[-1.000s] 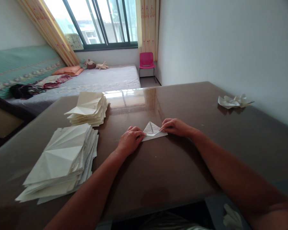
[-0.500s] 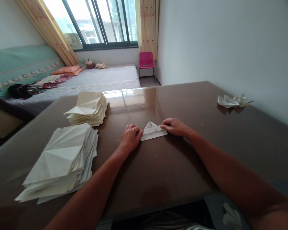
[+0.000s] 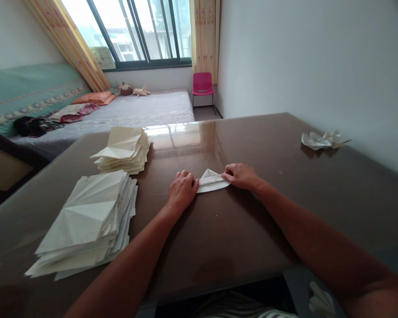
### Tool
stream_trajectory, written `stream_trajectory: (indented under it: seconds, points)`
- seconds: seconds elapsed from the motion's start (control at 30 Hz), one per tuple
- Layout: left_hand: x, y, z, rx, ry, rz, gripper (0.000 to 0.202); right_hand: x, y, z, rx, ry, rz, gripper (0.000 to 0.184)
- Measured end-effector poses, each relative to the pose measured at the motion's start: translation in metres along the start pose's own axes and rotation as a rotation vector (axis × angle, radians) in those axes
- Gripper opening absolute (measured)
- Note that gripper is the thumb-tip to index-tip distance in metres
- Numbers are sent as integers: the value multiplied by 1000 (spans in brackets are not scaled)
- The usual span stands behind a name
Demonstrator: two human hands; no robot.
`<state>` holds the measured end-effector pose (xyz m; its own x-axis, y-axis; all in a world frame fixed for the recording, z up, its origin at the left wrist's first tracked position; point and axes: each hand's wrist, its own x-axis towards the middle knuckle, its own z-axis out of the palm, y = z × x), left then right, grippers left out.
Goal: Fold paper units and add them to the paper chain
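Note:
A small folded sheet of printed paper (image 3: 212, 181) lies on the dark brown table (image 3: 239, 229), shaped like a flat triangle. My left hand (image 3: 181, 191) rests curled at its left end, fingertips pinching the paper's edge. At the right end, my right hand (image 3: 240, 176) pinches the paper's corner with fingers pressed together. Both forearms reach in from the near edge.
Two stacks of creased cream paper sit to the left, a large one (image 3: 86, 221) near me and a smaller one (image 3: 122, 150) behind it. Finished folded paper pieces (image 3: 321, 140) lie at the far right by the wall. Beyond the table are a bed (image 3: 126, 110) and pink chair (image 3: 203, 84).
The raised triangular flap has been pressed down flatter. My left hand slid slightly right onto the paper's end; my right hand stayed at the right corner.

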<state>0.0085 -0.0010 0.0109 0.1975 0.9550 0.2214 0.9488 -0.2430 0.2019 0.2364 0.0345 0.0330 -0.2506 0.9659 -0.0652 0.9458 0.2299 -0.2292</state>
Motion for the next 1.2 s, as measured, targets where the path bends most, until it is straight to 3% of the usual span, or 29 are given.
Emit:
stream_trajectory:
  seconds: [0.27, 0.4, 0.57, 0.7, 0.8, 1.1, 1.2]
  points:
    - [-2, 8, 0, -3, 32, -5, 17, 2, -1, 0, -25, 3, 18, 28]
    - [-5, 10, -3, -1, 79, 240, 34, 1, 0, 1, -18, 4, -2, 27]
    - [-9, 10, -7, 37, -65, 417, 29, -1, 2, 7, 0, 157, -169, 22]
    - [-7, 11, -8, 31, -89, 402, 31, 4, 9, 14, 113, 227, -401, 10]
    - [-5, 11, -10, 38, -134, 378, 32, 10, 15, 17, 206, 225, -491, 10]
    - [3, 27, -12, 198, -180, 310, 55, 12, 17, 20, 268, 222, -484, 12]
    - [11, 30, -10, 211, -211, 304, 54, 13, 18, 21, 254, 204, -460, 10]
